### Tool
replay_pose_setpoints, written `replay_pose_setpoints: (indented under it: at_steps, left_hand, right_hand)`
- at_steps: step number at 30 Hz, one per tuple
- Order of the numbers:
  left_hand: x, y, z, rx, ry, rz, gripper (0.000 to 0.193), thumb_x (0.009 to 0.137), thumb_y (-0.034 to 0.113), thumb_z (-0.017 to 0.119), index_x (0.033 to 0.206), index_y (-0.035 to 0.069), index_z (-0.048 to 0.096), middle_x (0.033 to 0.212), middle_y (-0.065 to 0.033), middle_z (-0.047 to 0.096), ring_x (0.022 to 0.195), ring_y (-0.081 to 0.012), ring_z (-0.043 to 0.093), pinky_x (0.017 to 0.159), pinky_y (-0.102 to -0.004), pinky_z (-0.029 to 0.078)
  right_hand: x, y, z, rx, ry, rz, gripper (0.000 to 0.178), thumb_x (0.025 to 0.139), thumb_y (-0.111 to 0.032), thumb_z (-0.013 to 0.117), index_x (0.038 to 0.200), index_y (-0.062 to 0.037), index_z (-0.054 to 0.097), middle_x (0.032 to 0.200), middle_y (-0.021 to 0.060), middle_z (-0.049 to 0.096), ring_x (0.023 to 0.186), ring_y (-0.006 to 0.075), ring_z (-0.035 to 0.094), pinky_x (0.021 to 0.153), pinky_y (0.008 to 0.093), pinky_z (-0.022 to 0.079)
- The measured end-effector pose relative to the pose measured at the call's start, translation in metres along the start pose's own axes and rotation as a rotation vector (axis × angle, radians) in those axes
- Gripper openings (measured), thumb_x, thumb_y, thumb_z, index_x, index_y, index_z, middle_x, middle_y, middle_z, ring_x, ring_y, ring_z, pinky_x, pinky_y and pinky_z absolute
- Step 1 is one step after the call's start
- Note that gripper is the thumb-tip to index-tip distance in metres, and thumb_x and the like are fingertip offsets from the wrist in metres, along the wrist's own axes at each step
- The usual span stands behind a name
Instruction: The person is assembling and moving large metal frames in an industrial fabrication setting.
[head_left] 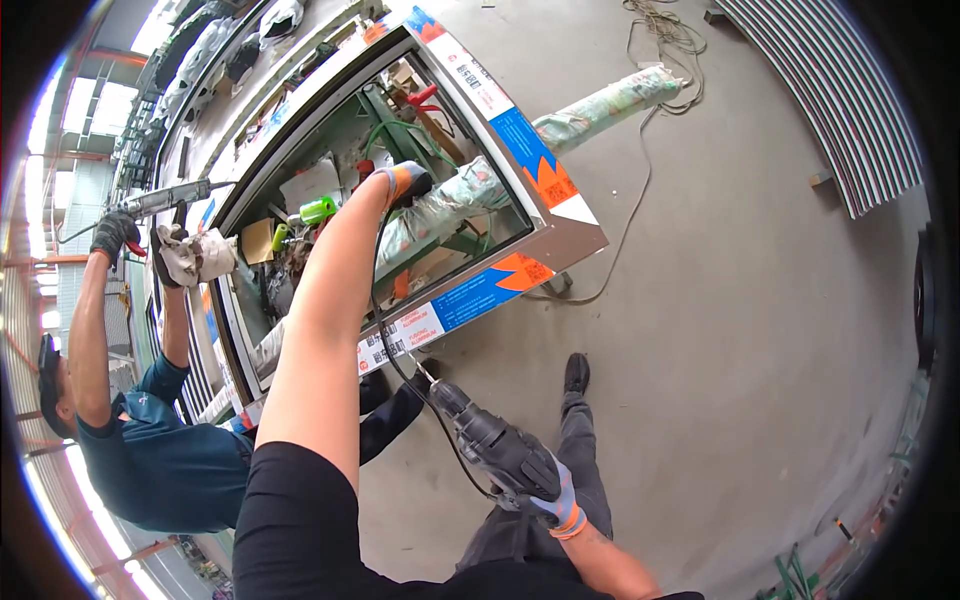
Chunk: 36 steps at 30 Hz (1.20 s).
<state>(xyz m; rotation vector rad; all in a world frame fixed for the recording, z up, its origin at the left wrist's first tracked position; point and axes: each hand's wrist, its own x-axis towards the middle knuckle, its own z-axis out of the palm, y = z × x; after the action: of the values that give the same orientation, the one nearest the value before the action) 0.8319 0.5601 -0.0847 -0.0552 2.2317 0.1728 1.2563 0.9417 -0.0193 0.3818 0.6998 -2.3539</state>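
Observation:
My right hand (pixel 560 500), in a grey glove with an orange cuff, is wrapped around the handle of a black power drill (pixel 495 440). The drill's bit points up toward the near side of a window frame (pixel 470 300), which has blue, orange and white protective film. My left hand (pixel 408 183), gloved the same way, reaches over the frame's opening beside a plastic-wrapped tube (pixel 450 205); its fingers are mostly hidden. A black cord (pixel 377 300) runs from near my left wrist down to the drill.
At left a co-worker (pixel 160 450) in dark gloves holds a sealant gun (pixel 165 200) and a white cloth-like bundle (pixel 200 257). Tools and a green bottle (pixel 318 210) show through the frame. A loose cable (pixel 645 150) trails over the floor; ribbed metal profiles (pixel 830 90) lie far right.

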Motion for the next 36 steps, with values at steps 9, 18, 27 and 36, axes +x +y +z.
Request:
replay_pose_setpoints:
  at_steps: [9,18,27,36]
  left_hand:
    - [-0.015,0.018,0.008,-0.326,0.109,-0.079,0.059,0.091,0.054,0.046,0.115,0.002,0.064,0.108,-0.0103,0.066,0.097,-0.0232,0.058,0.091,-0.0374,0.042]
    - [-0.081,-0.018,0.024,-0.297,0.557,-0.113,0.074,0.089,0.065,0.046,0.105,-0.005,0.065,0.102,-0.0258,0.067,0.098,-0.0393,0.064,0.087,-0.0427,0.047]
    - [-0.086,-0.112,0.041,-0.312,0.658,-0.277,0.05,0.083,0.047,0.065,0.098,-0.001,0.069,0.091,-0.0211,0.07,0.088,-0.0341,0.068,0.078,-0.0387,0.05]
    - [-0.094,-0.102,0.067,-0.552,0.467,-0.084,0.032,0.081,0.037,0.066,0.087,0.007,0.074,0.07,-0.0107,0.067,0.061,-0.0225,0.058,0.065,-0.0348,0.048]
  right_hand:
    - [0.002,-0.016,0.004,-0.083,-0.03,-0.048,0.085,0.074,-0.022,0.082,0.138,0.009,0.036,0.116,0.0181,0.062,0.097,0.0236,0.066,0.087,0.0332,0.054]
    - [-0.006,-0.022,-0.012,-0.076,-0.088,-0.084,0.08,0.075,0.007,0.07,0.144,0.0036,0.029,0.136,0.019,0.05,0.116,0.0287,0.058,0.097,0.0412,0.05]
    - [-0.021,0.001,-0.001,-0.036,-0.102,-0.084,0.086,0.073,-0.001,0.074,0.145,0.0041,0.028,0.137,0.0179,0.049,0.12,0.028,0.055,0.099,0.0414,0.049]
    - [-0.028,0.002,-0.011,-0.162,-0.102,-0.141,0.077,0.077,0.01,0.067,0.144,0.0031,0.032,0.137,0.0179,0.049,0.118,0.0255,0.056,0.097,0.0396,0.051]
